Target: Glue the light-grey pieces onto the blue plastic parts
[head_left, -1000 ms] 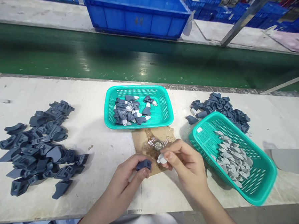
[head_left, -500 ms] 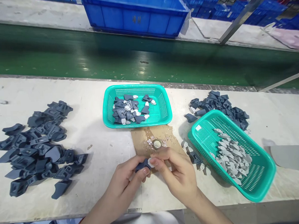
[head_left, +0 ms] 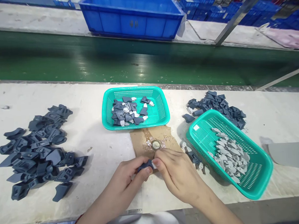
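1. the left hand (head_left: 120, 180) comes in from the lower left, forearm slanting up, thumb uppermost, its fingers curled closed on one dark slate-blue, curved, plastic-looking piece (head_left: 144, 166).
2. the right hand (head_left: 179, 175) comes in from the lower right, back of the hand up and wrist bent inward; its thumb and fingers grip one small white plastic-looking piece (head_left: 154, 164), mostly hidden.
3. the two held pieces meet end to end between the hands, above the near edge of one flat brown cardboard sheet (head_left: 141, 139); how far they are joined cannot be told.
4. one round, metallic-looking disc (head_left: 156, 144) sits on the sheet, just beyond the right fingertips.
5. there are two green perforated plastic baskets. the far basket (head_left: 136, 127) holds roughly a dozen dark pieces with white ends, overlapping; the right basket (head_left: 262, 183) holds a heap of light grey flat pieces (head_left: 230, 154), too many to count.
6. two dark heaps lie on the white tabletop (head_left: 108, 151): the left heap (head_left: 41, 154), with dozens of pieces, and the right heap (head_left: 216, 106), behind the right basket.
7. one big blue plastic bin (head_left: 132, 21) stands beyond the green strip (head_left: 61, 64).
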Tool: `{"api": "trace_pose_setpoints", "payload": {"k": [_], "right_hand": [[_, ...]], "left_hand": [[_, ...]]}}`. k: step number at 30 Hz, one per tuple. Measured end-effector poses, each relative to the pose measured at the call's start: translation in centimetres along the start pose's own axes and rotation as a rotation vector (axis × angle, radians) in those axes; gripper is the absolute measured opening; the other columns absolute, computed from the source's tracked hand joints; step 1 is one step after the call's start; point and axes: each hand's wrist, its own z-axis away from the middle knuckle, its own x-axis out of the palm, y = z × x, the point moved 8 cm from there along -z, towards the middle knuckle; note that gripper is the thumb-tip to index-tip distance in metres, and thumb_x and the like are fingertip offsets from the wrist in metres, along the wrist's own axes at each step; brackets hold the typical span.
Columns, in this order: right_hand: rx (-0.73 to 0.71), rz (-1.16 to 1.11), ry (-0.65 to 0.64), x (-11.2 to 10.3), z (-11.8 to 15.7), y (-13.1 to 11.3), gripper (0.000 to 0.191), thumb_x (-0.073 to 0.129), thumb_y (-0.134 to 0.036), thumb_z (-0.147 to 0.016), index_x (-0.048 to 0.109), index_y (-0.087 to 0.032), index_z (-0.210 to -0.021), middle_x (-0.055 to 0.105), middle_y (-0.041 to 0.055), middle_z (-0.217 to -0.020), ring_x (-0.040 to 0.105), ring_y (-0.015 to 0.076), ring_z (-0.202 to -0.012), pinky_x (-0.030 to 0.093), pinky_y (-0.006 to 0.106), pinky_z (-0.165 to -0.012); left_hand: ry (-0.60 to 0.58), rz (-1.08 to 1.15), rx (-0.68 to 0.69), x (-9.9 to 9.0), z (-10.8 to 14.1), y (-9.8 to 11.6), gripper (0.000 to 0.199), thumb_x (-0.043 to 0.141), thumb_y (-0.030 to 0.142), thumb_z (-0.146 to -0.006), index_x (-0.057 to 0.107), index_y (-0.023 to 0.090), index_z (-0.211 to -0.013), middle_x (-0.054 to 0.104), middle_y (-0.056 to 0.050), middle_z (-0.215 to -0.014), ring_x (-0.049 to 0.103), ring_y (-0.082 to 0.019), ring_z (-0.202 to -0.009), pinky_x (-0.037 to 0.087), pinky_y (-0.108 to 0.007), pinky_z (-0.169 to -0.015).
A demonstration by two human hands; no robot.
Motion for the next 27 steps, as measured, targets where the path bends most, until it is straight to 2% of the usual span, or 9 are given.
{"api": "trace_pose_setpoints", "payload": {"k": [5,9,12,15,17,19,21,24,27], "right_hand": [[0.061,-0.015,0.016,0.6,0.7,0.7,0.035,0.029,-0.026,-0.109,0.043,-0.024,-0.077,0.055,-0.0001,-0.064,0.054,0.0167,-0.056,0.037,0.03,-0.056],[0.13,-0.169,-0.034,-0.5,1.4,1.5,0.037,0.031,-0.032,-0.11,0.047,-0.023,-0.078,0.059,0.0008,-0.07,0.059,0.0176,-0.067,0.041,0.029,-0.061],[0.257,-0.174,0.079,-3.9,2.9,4.0,0.034,0.035,-0.034,-0.109,0.053,-0.024,-0.082,0.064,0.0024,-0.078,0.062,0.0188,-0.074,0.045,0.03,-0.066],[0.491,0.183,0.245,-8.2,6.3,8.7,0.024,0.048,-0.04,-0.102,0.061,-0.024,-0.09,0.068,0.0066,-0.088,0.063,0.0231,-0.075,0.044,0.033,-0.064],[0.653,0.425,0.201,-9.5,8.9,12.1,0.023,0.049,-0.039,-0.097,0.066,-0.023,-0.1,0.07,0.011,-0.103,0.064,0.0281,-0.08,0.044,0.036,-0.063],[0.713,0.536,0.104,-9.3,10.8,14.9,0.027,0.047,-0.034,-0.094,0.069,-0.02,-0.102,0.07,0.0139,-0.106,0.066,0.0308,-0.081,0.047,0.041,-0.066],[0.725,0.558,0.047,-8.8,12.0,16.7,0.03,0.046,-0.03,-0.092,0.071,-0.018,-0.101,0.069,0.0157,-0.108,0.068,0.0306,-0.079,0.05,0.043,-0.069],[0.752,0.584,0.047,-8.4,12.8,17.7,0.029,0.046,-0.03,-0.091,0.072,-0.018,-0.096,0.069,0.0156,-0.107,0.07,0.0303,-0.077,0.053,0.042,-0.066],[0.782,0.628,0.046,-8.7,12.9,17.8,0.022,0.05,-0.029,-0.09,0.071,-0.023,-0.087,0.071,0.0156,-0.104,0.07,0.031,-0.074,0.053,0.042,-0.06]], "left_hand": [[-0.016,-0.06,0.024,0.4,-0.6,0.7,0.035,0.049,0.044,-0.102,0.072,0.018,-0.095,0.071,-0.004,-0.083,0.063,-0.02,-0.079,0.049,-0.027,-0.07],[-0.067,-0.174,0.028,0.1,-0.9,1.6,0.033,0.047,0.041,-0.104,0.073,0.021,-0.11,0.075,-0.004,-0.097,0.068,-0.022,-0.089,0.054,-0.027,-0.077],[0.049,-0.413,0.117,-2.4,-1.8,3.6,0.036,0.047,0.04,-0.104,0.062,0.026,-0.134,0.072,-0.006,-0.125,0.067,-0.024,-0.113,0.053,-0.031,-0.095],[0.253,-0.743,0.258,-5.4,-3.0,5.8,0.051,0.043,0.039,-0.105,0.042,0.022,-0.153,0.055,-0.012,-0.151,0.049,-0.03,-0.141,0.04,-0.045,-0.116],[0.312,-0.937,0.314,-6.6,-3.8,6.2,0.06,0.041,0.041,-0.104,0.034,0.015,-0.157,0.045,-0.017,-0.159,0.036,-0.035,-0.15,0.031,-0.054,-0.122],[0.308,-1.069,0.315,-7.4,-4.2,5.8,0.062,0.041,0.045,-0.103,0.036,0.013,-0.156,0.04,-0.018,-0.162,0.028,-0.037,-0.154,0.028,-0.059,-0.123],[0.313,-1.134,0.291,-8.6,-3.9,5.5,0.057,0.04,0.046,-0.103,0.045,0.015,-0.15,0.04,-0.017,-0.162,0.025,-0.039,-0.155,0.03,-0.06,-0.122],[0.399,-1.202,0.211,-11.3,-1.7,5.2,0.047,0.039,0.042,-0.105,0.054,0.015,-0.14,0.048,-0.018,-0.155,0.033,-0.039,-0.151,0.032,-0.058,-0.121],[0.519,-1.326,0.099,-14.6,1.3,4.2,0.043,0.042,0.039,-0.104,0.055,0.012,-0.135,0.053,-0.022,-0.148,0.044,-0.04,-0.143,0.034,-0.058,-0.118]]}}
